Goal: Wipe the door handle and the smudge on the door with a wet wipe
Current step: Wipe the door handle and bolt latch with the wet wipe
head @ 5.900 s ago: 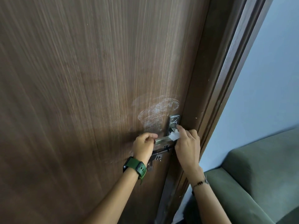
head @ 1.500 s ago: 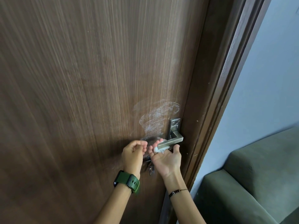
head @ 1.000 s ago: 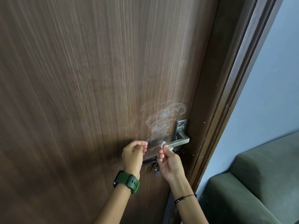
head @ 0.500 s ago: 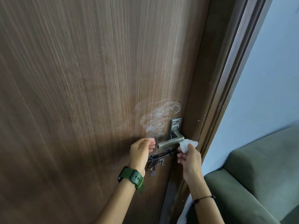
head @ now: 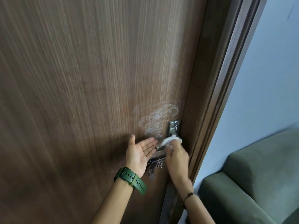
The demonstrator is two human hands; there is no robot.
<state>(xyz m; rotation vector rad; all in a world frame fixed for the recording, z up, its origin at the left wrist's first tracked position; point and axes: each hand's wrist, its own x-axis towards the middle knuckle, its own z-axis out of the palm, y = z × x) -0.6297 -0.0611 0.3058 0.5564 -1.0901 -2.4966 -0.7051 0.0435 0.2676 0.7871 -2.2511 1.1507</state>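
A dark brown wooden door [head: 90,88] fills the view. A whitish chalky smudge [head: 155,120] sits just up and left of the silver door handle [head: 160,147] and its upright plate [head: 174,128]. My right hand [head: 177,158] holds a white wet wipe [head: 169,140] pressed on top of the handle lever. My left hand [head: 140,153], with a green watch on the wrist, is open, palm up, its fingertips at the lever's free end.
A dark metal slide bolt [head: 155,164] with a hanging latch sits just below the handle. The brown door frame [head: 226,81] runs along the right. Beyond it are a pale blue wall [head: 268,75] and a green sofa [head: 252,183].
My left hand has let go of the lever end and opened palm up. My right hand has brought the wipe from the handle's right end onto the top of the lever.
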